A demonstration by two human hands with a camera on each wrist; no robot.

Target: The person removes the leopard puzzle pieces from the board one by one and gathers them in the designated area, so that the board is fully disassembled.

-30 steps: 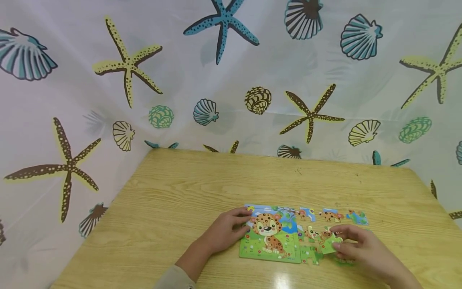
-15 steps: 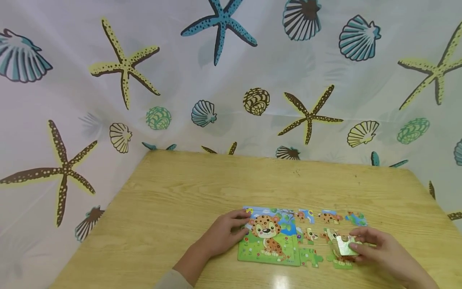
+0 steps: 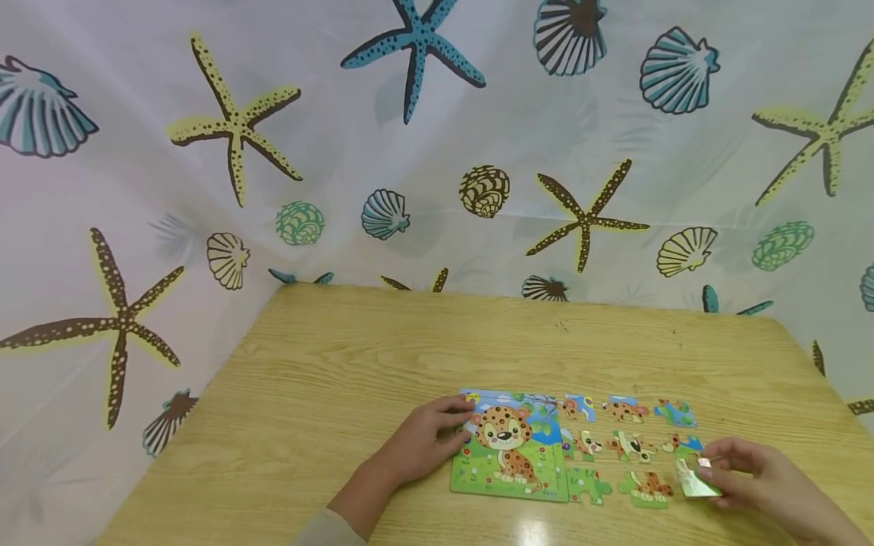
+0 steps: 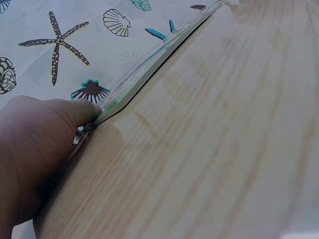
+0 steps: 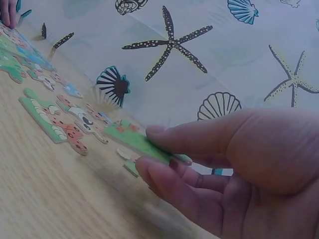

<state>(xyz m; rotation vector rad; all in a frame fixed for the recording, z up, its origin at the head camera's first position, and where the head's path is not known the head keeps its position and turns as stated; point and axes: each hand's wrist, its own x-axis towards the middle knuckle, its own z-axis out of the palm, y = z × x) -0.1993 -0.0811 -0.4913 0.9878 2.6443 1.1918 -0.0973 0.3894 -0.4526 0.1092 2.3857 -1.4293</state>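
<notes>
My left hand (image 3: 432,438) rests at the left edge of a jigsaw puzzle board (image 3: 501,489) printed with a leopard cub, fingertips over its border. In the left wrist view the thumb (image 4: 82,112) touches the board's edge. My right hand (image 3: 761,474) pinches a puzzle piece (image 3: 698,479) between thumb and fingers at the lower right of the loose pieces; glare whitens its face in the head view. The right wrist view shows this piece (image 5: 137,142) green, tilted and raised over the table. Part of it is hidden behind the fingers.
Loose puzzle pieces lie in rows right of the board, among them a leopard-body piece (image 3: 646,489), a green piece (image 3: 587,485) and a blue-and-green piece (image 3: 674,413). The wooden table (image 3: 382,341) meets a hanging cloth (image 3: 437,250) with starfish and shells at its back.
My right hand has moved right with the pinched puzzle piece, from over the middle pieces to the end of the bottom row, uncovering the pieces beneath. The left hand stays on the board.
</notes>
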